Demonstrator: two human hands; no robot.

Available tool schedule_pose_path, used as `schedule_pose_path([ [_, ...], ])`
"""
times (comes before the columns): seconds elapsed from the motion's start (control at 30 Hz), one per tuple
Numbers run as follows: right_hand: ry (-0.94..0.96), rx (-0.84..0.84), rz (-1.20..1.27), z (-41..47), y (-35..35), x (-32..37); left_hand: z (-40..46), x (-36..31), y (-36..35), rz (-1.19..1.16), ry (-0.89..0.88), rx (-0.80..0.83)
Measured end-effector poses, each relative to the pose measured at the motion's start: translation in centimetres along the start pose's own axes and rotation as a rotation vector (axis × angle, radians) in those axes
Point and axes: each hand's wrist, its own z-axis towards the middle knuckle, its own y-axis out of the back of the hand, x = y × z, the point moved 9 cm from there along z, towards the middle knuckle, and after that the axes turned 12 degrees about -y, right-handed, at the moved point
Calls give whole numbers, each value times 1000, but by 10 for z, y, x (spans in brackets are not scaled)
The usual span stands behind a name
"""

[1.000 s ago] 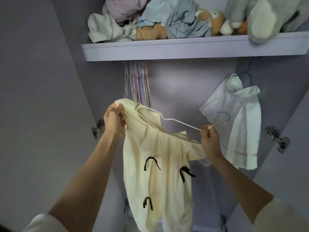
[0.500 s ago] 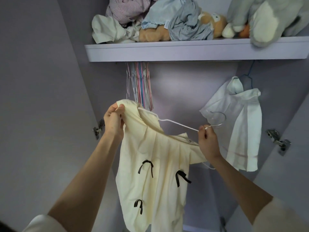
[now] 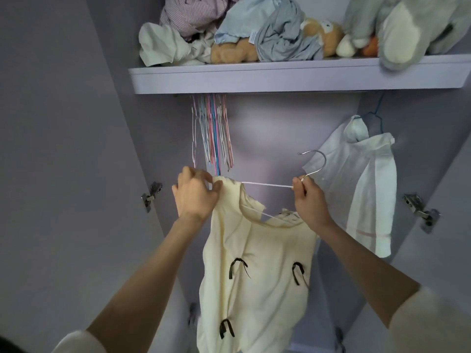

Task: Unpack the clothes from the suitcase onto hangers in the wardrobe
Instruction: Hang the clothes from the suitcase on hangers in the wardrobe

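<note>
A cream dress (image 3: 257, 271) with small black bows hangs in front of me inside the open wardrobe. A white wire hanger (image 3: 267, 185) with a metal hook runs through its neck opening. My left hand (image 3: 195, 194) pinches the dress's left shoulder over the hanger's end. My right hand (image 3: 309, 198) grips the hanger at the base of its hook, which points up and left. The suitcase is out of view.
A white garment (image 3: 362, 184) hangs on a blue hanger at the right. Several empty coloured hangers (image 3: 212, 133) hang at the left under the shelf (image 3: 280, 75), which holds crumpled clothes and plush toys. Door hinges (image 3: 421, 210) stick out on both sides.
Both hands have lifted and levelled the hanger. The left hand has pulled the dress's shoulder further over the hanger's end, and the dress now hangs more squarely.
</note>
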Motion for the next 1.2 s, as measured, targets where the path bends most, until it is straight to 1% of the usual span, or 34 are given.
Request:
schedule_pose_path([
  [0.03, 14, 5, -9, 0, 0, 3, -3, -1, 6, 35, 19, -57],
  [0.07, 25, 6, -20, 2, 1, 4, -3, -4, 8, 78, 9, -80],
  [0.1, 30, 10, -26, 4, 2, 5, -2, -9, 6, 125, -34, -65],
  [0.13, 29, 12, -35, 5, 2, 4, -2, -15, -1, 162, -111, -14],
  [0.23, 8, 27, -28, 7, 4, 6, -6, -38, -35, 217, -384, 209],
  [0.3, -24, 21, -12, 9, 6, 2, -13, -46, -54, 205, -475, 321],
  [0.37, -67, 29, 14, 10, 9, -8, -18, -49, -65, 151, -502, 350],
  [0.47, -134, 125, 116, 7, 15, -20, -21, -40, -76, 99, -435, 303],
  [0.5, -158, 143, 99, 8, 20, -27, -21, -34, -77, 81, -394, 269],
  [0.57, -177, 169, -90, 12, 32, -47, -21, -23, -74, 30, -322, 183],
  [0.67, -272, 275, -545, 13, 45, -94, -16, -11, -69, -56, -250, 105],
  [0.7, -288, 292, -630, 13, 48, -106, -13, -8, -70, -76, -228, 101],
  [0.73, -276, 286, -662, 12, 49, -110, -10, -7, -72, -92, -217, 100],
  [0.83, -217, 244, -675, 12, 45, -102, -5, -2, -78, -133, -180, 99],
  [0.97, -178, 366, -656, 3, 30, -90, 2, 18, -81, -110, -89, 81],
  [1.03, -164, 369, -615, -3, 28, -90, 2, 21, -87, -91, -70, 104],
  [1.1, -203, 323, -604, -5, 30, -95, 1, 17, -95, -128, -39, 126],
  [1.2, -346, 242, -619, -5, 36, -111, 2, 4, -106, -179, 1, 171],
])
